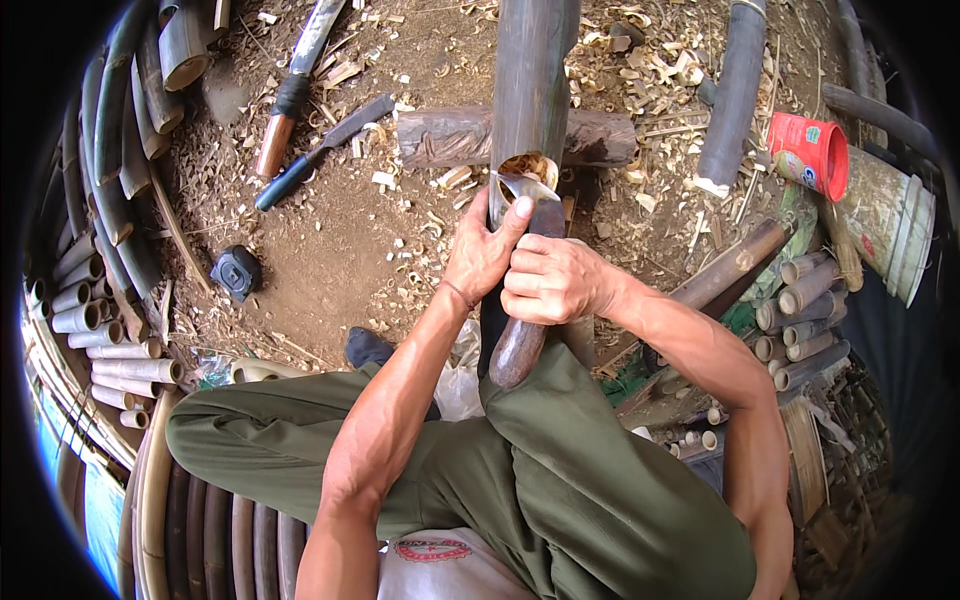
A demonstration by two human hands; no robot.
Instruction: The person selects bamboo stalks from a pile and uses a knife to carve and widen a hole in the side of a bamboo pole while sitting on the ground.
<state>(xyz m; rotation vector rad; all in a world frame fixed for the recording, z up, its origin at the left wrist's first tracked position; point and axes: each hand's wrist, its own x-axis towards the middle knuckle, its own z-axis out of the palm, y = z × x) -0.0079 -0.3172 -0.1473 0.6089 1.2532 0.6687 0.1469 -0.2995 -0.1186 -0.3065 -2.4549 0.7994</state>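
A thick grey-brown bamboo pole (535, 85) runs away from me, its hollow near end between my hands. Curled pale shavings (540, 168) show inside the opening. My right hand (555, 282) is closed in a fist around a knife whose rounded dark wooden handle (518, 355) sticks out below, over my knee. The knife's short blade (545, 215) points up and lies at the mouth of the pole. My left hand (480, 252) grips the left side of the pole's end, its thumb pressed against the blade. The left fingertips are hidden.
A short log (440, 138) lies crosswise under the pole. Left of it are a machete (273, 145), a smaller knife (285, 187) and a black tape measure (237, 272). Right are another bamboo pole (735, 100), a red tub (825, 160) and a dirty bucket (890, 225). Cut bamboo lies stacked both sides.
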